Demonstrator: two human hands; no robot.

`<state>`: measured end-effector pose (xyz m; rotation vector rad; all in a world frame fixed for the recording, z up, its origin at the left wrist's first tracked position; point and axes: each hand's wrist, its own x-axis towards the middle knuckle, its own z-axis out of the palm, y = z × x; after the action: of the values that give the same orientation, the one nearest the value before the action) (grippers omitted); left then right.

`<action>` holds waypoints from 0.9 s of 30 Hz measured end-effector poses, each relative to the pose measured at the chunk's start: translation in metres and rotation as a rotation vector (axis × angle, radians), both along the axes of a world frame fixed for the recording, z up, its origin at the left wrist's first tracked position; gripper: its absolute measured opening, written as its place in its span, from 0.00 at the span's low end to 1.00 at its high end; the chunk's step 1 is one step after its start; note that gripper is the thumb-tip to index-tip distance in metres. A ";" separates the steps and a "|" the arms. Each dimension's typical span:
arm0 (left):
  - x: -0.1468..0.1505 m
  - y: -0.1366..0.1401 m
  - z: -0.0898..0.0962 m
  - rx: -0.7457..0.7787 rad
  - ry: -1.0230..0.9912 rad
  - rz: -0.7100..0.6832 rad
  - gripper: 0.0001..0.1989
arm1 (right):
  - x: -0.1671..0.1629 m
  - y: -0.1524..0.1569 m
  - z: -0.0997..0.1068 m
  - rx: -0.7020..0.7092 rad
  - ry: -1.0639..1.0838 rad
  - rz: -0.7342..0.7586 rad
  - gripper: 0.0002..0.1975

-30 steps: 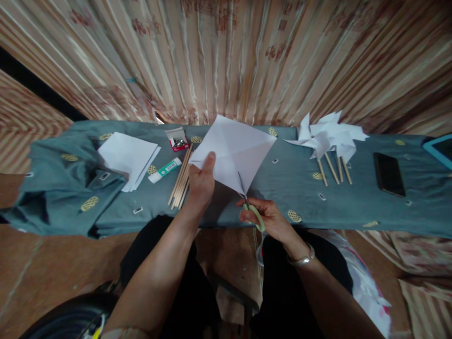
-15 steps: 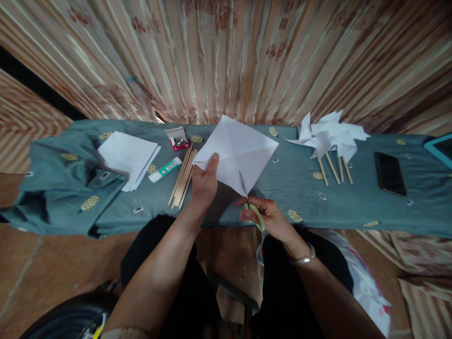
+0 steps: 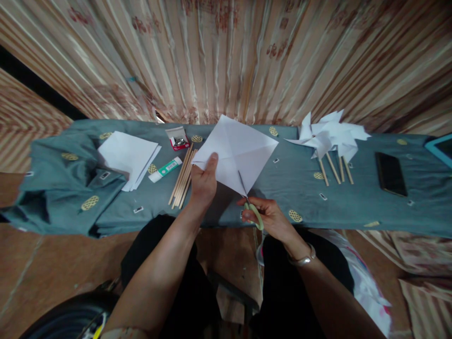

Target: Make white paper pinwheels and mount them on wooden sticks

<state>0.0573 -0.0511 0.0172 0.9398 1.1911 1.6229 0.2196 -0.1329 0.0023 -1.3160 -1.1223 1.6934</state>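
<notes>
A white square sheet of paper, creased along its diagonals, is held up over the cloth with one corner toward me. My left hand pinches its left corner, thumb on top. In my right hand are scissors with light green handles. One blade lies over the paper at the near corner, along the crease; the other blade is mostly hidden beneath. Left of the sheet lie several wooden sticks, a green and white glue stick and a small red box of metal pins.
Folded white papers lie at the left on the grey-green cloth. At the right are several paper pinwheels on sticks, a dark phone and a blue-edged object. A striped curtain hangs behind.
Almost nothing differs. The scissor handles have swung slightly to the left and look a little closer together. The paper and my left hand have shifted very slightly left.
</notes>
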 end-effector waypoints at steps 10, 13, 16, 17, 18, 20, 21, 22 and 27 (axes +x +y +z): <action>0.000 0.001 -0.006 0.045 -0.020 -0.005 0.15 | -0.001 0.001 0.000 -0.013 0.003 -0.016 0.27; 0.000 0.001 -0.006 0.054 0.005 -0.003 0.13 | 0.000 0.000 -0.001 -0.005 -0.006 -0.004 0.27; 0.002 -0.001 -0.005 0.055 0.034 -0.010 0.12 | 0.002 0.000 -0.003 0.055 -0.030 0.021 0.27; 0.003 -0.002 -0.004 0.053 0.042 -0.014 0.12 | 0.003 0.000 -0.003 0.075 -0.038 0.026 0.27; 0.003 -0.003 -0.004 0.048 0.048 -0.017 0.12 | 0.004 -0.001 -0.004 0.090 -0.043 0.027 0.27; 0.005 -0.005 -0.004 0.032 0.059 -0.031 0.13 | 0.005 -0.001 -0.005 0.105 -0.050 0.024 0.27; 0.005 -0.006 -0.004 0.025 0.060 -0.037 0.14 | 0.006 -0.001 -0.006 0.104 -0.049 0.020 0.27; 0.005 -0.006 -0.004 0.020 0.060 -0.047 0.14 | 0.006 0.000 -0.006 0.099 -0.045 0.015 0.27; 0.005 -0.005 -0.006 0.022 0.054 -0.066 0.17 | 0.005 0.000 -0.003 0.066 -0.030 -0.008 0.28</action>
<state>0.0625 -0.0563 0.0116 1.0326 1.1682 1.5698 0.2243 -0.1324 -0.0008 -1.3070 -1.1785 1.6227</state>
